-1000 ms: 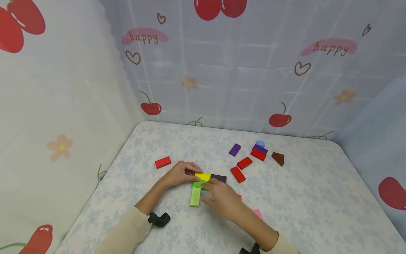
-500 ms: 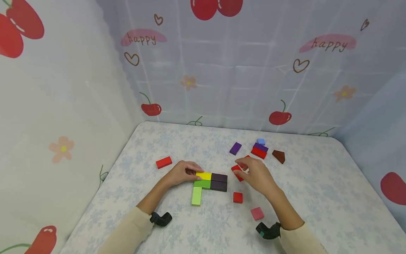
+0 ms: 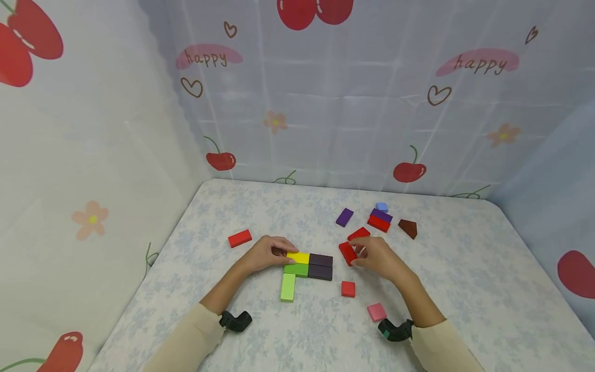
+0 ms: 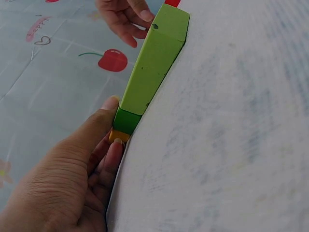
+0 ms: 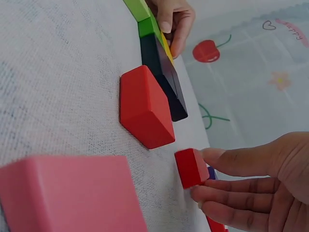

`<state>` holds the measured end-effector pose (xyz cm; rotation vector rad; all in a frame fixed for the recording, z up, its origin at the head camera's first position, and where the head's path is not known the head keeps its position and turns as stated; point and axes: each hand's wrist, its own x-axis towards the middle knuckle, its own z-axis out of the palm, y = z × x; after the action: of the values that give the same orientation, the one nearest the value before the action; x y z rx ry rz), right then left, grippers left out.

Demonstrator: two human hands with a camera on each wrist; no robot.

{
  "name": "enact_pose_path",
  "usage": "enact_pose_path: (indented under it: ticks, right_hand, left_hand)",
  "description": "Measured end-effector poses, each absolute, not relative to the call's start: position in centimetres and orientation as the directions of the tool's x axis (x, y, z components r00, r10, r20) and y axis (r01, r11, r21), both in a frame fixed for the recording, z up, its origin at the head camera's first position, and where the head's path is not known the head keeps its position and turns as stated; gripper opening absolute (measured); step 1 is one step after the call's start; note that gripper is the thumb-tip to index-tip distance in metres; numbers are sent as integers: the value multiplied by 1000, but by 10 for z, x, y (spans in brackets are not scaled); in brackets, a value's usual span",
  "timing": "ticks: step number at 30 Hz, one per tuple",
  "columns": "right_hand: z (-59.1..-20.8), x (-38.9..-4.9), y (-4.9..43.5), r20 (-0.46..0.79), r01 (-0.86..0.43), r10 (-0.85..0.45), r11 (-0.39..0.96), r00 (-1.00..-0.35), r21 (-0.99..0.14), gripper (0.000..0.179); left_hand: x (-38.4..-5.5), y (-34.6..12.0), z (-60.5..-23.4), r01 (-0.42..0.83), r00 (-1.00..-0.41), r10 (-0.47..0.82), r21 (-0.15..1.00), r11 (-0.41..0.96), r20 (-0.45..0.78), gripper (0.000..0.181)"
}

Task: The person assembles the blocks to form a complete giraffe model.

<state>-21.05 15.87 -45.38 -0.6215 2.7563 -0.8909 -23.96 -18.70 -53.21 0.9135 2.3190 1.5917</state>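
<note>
My left hand pinches the yellow block at its left end, thumb in front and fingers behind. The yellow block lies against a green block and two dark blocks, the rear dark block and the front dark block. A light green block extends toward me from the green one. To the right, my right hand has its thumb and fingertips at opposite ends of a red rectangular block, pinching it on the table. The right wrist view shows this red block between thumb and fingers.
Behind the right hand lie another red block, a purple block, a red-and-purple pair, a small blue block and a brown piece. Nearer me are a red square block and a pink block. One red block lies left.
My right hand has left the dark and green blocks, moved right and closed its fingers on a red block. My left hand has stayed at the yellow block.
</note>
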Motion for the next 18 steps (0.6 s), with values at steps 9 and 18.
enact_pose_path:
  ticks: [9,18]
  right_hand:
    - [-462,-212,160,-6,-400,-503,693,-864,-600,58]
    - [-467,-214,159,-3,-432,-527,701,-850,-568,50]
  left_hand:
    - [-229,-182,-512,350,-805,571,907,235,163,29]
    - [-224,-182,-503,365,-800,572,904,223,182,28]
